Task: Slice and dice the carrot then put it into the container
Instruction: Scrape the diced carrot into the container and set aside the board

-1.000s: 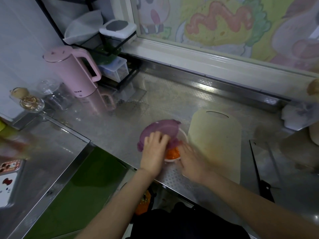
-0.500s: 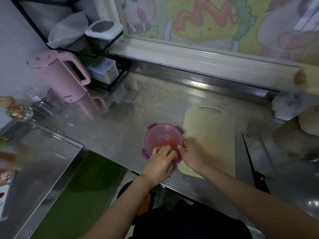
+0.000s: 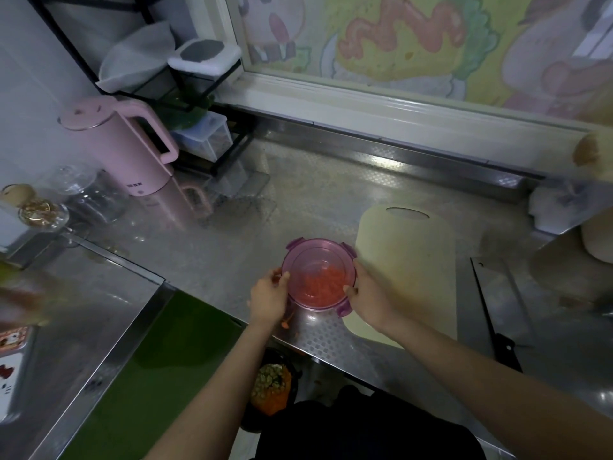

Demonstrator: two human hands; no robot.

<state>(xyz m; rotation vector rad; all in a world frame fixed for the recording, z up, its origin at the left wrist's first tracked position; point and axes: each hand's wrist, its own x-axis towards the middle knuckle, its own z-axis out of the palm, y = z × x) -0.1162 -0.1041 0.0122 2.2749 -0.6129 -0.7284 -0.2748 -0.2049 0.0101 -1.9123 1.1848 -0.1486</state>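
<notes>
Head view: the round container sits at the near edge of the steel bench, with its purple lid on and the diced carrot visible inside. The left hand grips its left rim and the right hand grips its right rim, thumbs curled on top. A cutting board lies just right of it, and a knife farther right.

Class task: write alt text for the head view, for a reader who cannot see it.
A left hand and a right hand grip opposite sides of a round, purple-lidded container; orange diced carrot shows inside. It sits on a steel counter beside a pale cutting board, with a knife farther right and a pink kettle back left.
</notes>
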